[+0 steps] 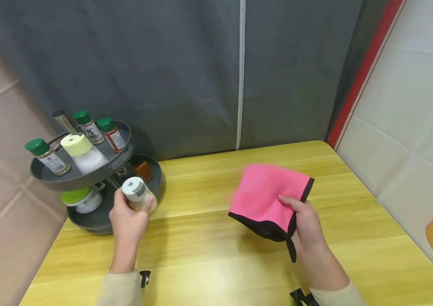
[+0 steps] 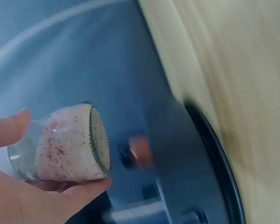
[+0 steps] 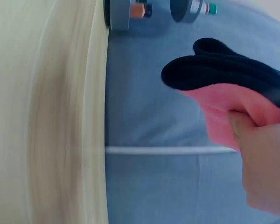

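Observation:
My left hand grips a clear spice jar with a white cap, tilted, in front of the lower tier of a grey two-tier rack. Up close in the left wrist view, the jar shows pale contents with reddish specks, thumb on one side and fingers on the other. Over the right part of the table, my right hand holds a pink cloth with black edging and a black loop, thumb on top. The cloth hangs clear of the table; the fingers behind it are hidden.
On the rack's upper tier stand green-capped jars and a cream-lidded shaker. Below are a green-lidded container and an orange-brown jar. A grey curtain hangs behind the wooden table; pale walls flank it.

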The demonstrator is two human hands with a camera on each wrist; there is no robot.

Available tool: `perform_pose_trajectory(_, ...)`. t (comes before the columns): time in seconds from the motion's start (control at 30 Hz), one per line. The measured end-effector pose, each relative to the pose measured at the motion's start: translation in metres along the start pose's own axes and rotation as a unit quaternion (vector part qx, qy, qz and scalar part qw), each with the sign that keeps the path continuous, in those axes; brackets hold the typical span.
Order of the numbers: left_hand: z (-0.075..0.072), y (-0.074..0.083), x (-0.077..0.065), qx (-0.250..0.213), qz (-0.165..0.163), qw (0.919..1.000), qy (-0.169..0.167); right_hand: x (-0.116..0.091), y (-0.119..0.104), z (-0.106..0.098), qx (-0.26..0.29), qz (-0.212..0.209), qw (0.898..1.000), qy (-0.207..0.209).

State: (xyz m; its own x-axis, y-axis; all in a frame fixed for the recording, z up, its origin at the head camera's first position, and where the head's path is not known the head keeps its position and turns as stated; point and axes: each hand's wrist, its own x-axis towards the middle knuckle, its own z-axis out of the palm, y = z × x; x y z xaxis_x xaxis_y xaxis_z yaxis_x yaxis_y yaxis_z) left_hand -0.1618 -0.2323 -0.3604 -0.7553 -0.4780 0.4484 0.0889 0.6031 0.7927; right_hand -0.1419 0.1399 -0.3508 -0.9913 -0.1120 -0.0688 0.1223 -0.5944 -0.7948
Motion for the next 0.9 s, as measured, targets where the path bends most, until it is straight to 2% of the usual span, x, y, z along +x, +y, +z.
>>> perform_pose_trajectory(0.17,-0.021,-0.034,0.034,0.074,-0.053,0.9958,0.001,0.004,-0.006,-0.014,0.0,-0.004,1.0,0.016)
perform_pose_trajectory(0.33,-0.026,-0.057,0.052,0.133,-0.092,0.9864,-0.031,0.007,0.0,-0.019,-0.006,0.027,0.999,0.018)
perform_pose_trajectory(0.5,-0.026,-0.07,0.059,0.15,-0.127,0.9784,-0.064,0.009,0.005,-0.018,-0.015,0.045,0.999,0.022)
perform_pose_trajectory(0.63,-0.022,-0.075,0.061,0.158,-0.132,0.9751,-0.082,0.01,0.007,-0.017,-0.028,0.051,0.998,0.033)
perform_pose_trajectory(0.9,-0.015,-0.078,0.061,0.159,-0.133,0.9747,-0.083,0.012,0.009,-0.018,-0.033,0.05,0.998,0.029)
